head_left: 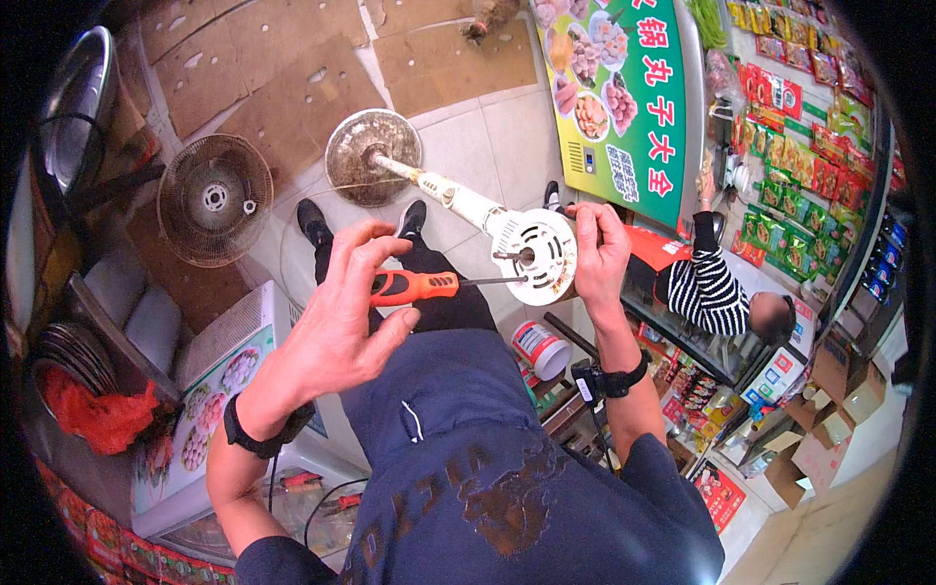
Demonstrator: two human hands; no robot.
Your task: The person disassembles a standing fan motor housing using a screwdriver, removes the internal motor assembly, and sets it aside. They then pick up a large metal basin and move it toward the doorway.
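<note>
An orange and black screwdriver (417, 286) lies level in my left hand (336, 307), its handle end against the palm, fingers and thumb loosely spread around it. Its thin shaft reaches right, with the tip at the lower slots of a white round fan motor housing (542, 244). My right hand (602, 255) grips that housing by its right edge, thumb on the face. A short metal shaft sticks out from the housing's middle. The housing tops a white fan pole (448, 193), which leans toward me from a dirty round base (366, 136) on the floor.
A round fan grille (214, 200) stands at the left, near a white chest freezer (219, 366) with tools on top. A white and red bucket (541, 351) is below my right hand. Rightward, a person in a striped top (717, 288) is beside shelves of packets (804, 175).
</note>
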